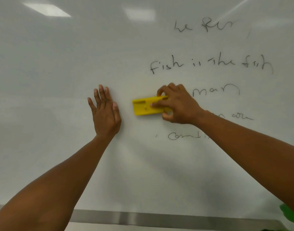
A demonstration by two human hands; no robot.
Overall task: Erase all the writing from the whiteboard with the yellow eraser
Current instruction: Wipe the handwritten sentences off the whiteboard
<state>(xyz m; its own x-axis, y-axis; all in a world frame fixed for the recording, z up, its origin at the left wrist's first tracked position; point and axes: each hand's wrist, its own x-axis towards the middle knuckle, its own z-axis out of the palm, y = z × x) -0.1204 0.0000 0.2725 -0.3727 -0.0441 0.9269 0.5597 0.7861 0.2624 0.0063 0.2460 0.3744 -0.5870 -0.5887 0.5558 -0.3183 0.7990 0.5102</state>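
Note:
A whiteboard (59, 72) fills the view. Black handwriting (209, 64) runs in several lines down its right half; the left half is blank. My right hand (178, 105) grips the yellow eraser (146, 106) at its right end and presses it flat against the board, just left of the third line. The eraser lies lengthwise, sticking out to the left of my fingers. My right forearm hides parts of the two lowest lines. My left hand (105, 112) rests flat on the board with fingers spread, a little left of the eraser and apart from it.
A metal ledge (143, 219) runs along the board's bottom edge. Something green (291, 214) shows at the lower right corner. Ceiling lights reflect in the top of the board.

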